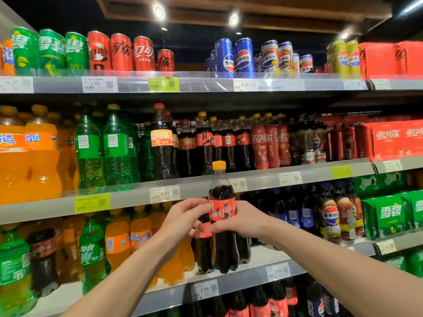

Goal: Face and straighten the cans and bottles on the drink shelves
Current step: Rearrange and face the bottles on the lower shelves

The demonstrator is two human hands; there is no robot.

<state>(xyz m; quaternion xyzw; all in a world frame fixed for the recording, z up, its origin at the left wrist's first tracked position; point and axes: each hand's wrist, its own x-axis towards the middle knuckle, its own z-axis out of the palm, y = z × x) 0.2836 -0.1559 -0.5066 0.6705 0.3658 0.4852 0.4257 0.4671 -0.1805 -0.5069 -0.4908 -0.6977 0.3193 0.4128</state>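
Your right hand (246, 219) grasps the upright cola bottle (222, 216), label facing you; your left hand (183, 219) pinches its left side, both equally near.

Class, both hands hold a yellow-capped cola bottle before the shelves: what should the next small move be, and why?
Probably set the cola bottle, gripped by the left hand and right hand, down on the shelf below; its label already faces outward.

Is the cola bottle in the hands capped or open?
Capped: the cola bottle has its yellow cap on, held upright by both hands.
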